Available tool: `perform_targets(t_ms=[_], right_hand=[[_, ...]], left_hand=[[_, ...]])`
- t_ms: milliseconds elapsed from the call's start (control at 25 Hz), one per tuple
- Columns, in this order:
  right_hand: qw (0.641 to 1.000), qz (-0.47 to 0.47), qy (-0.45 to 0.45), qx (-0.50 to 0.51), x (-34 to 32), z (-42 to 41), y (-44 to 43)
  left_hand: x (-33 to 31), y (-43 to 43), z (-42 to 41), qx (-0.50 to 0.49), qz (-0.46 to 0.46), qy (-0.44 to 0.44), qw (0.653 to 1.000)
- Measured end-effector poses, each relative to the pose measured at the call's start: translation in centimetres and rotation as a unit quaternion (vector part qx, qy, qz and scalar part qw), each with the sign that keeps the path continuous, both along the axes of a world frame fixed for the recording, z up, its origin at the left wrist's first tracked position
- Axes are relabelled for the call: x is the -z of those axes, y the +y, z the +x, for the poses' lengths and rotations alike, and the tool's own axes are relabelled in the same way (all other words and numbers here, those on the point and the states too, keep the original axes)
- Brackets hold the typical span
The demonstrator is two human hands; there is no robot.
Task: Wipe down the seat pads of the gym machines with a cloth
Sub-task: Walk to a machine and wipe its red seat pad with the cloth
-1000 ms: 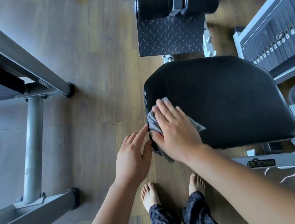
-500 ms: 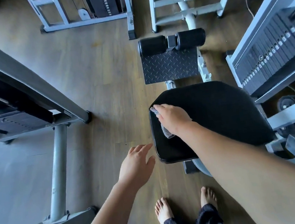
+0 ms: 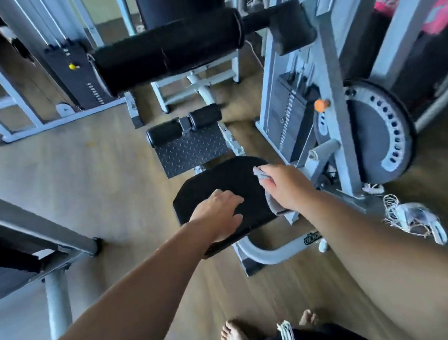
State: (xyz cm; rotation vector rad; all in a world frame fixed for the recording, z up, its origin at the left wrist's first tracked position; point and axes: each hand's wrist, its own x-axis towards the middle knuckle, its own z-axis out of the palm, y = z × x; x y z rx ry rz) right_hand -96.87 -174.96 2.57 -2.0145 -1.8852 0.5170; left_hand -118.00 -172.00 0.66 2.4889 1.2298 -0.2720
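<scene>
Right grip [image 3: 287, 186] is curled round a grey cloth [image 3: 275, 208], bunched against the right edge of the black seat pad [image 3: 218, 180], with cloth showing past the fingertips and below the palm. Left grip [image 3: 218, 213] lies open, fingers loosely spread, resting on the pad's near-left part. Beyond the pad sit a chequered footplate [image 3: 191, 152] and two small black rollers [image 3: 183, 125]; a weight stack [image 3: 289, 116] stands to the right on the wooden floor [image 3: 76, 173]
</scene>
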Motion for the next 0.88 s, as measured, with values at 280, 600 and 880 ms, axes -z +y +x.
perform_targets(t_ms=[280,600,880], right_hand=[[0.982,0.018,0.014,0.189,-4.5,17.2,-11.1],[0.944,0.054,-0.019,0.326,-8.0,39.5,-28.9],[0.908,0.025,-0.039,0.416,-8.8,56.2,-39.3]], left_hand=[[-4.2,-3.1,17.4,0.19,0.041,0.027,0.981],[-5.9,-15.6,44.2,0.331,0.075,-0.005,0.941],[-6.9,-23.7,63.7,0.382,0.032,-0.042,0.923]])
